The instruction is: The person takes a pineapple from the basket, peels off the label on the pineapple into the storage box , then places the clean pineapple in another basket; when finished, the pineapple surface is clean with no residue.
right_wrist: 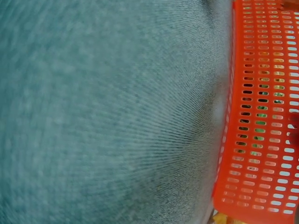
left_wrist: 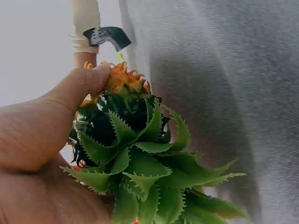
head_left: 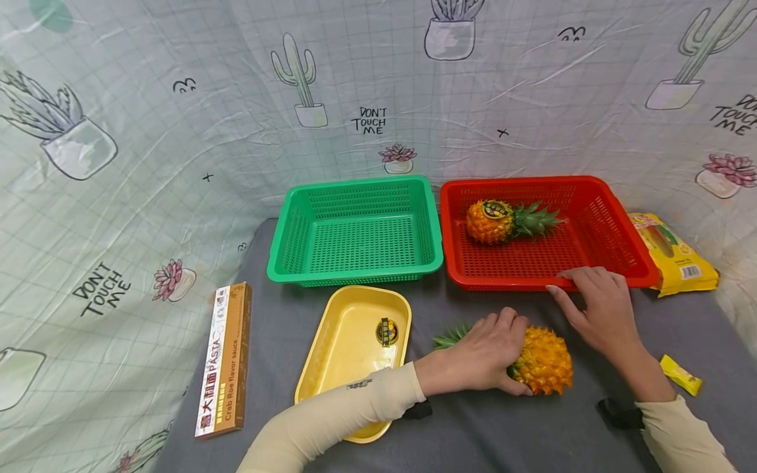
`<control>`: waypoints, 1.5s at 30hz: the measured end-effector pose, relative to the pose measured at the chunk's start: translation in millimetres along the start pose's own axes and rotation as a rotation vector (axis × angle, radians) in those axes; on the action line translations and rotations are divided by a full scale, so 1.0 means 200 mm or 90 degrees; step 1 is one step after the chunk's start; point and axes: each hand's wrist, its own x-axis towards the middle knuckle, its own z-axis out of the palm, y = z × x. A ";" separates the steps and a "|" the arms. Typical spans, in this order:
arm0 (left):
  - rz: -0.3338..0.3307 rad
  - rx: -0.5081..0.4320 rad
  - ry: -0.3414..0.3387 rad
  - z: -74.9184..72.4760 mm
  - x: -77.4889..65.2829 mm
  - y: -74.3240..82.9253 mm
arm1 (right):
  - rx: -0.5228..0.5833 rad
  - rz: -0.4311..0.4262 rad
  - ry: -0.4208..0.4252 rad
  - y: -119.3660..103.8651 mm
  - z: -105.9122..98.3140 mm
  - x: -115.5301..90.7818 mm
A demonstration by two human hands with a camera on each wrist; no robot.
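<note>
My left hand [head_left: 493, 348] grips an orange pineapple [head_left: 545, 361] on the grey table, its body towards the right. The green leafy crown [left_wrist: 149, 163] points away from the thumb in the left wrist view, and the palm hides part of the fruit. My right hand [head_left: 600, 315] is at the front rim of the red basket [head_left: 639, 263], its fingers reaching over the rim and the thumb apart from them. In the right wrist view the basket's slotted wall [right_wrist: 259, 140] shows. A second pineapple [head_left: 489, 223] with a dark label lies inside that basket.
A green basket [head_left: 355, 276] stands left of the red one. In front sits a yellow tray [head_left: 343, 355] bearing a round sticker. A pasta box [head_left: 225, 361] lies far left; a yellow packet [head_left: 680, 259] and a small yellow wrapper [head_left: 681, 376] lie on the right.
</note>
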 end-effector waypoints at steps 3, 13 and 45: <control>0.010 0.001 0.013 -0.02 0.00 0.01 | -0.002 -0.005 0.005 0.01 0.01 0.00; 0.032 0.033 0.082 -0.11 0.00 -0.01 | -0.007 -0.013 0.014 0.01 0.02 0.00; -0.120 -0.105 0.118 -0.53 -0.10 -0.49 | -0.011 0.005 0.002 0.01 0.02 0.00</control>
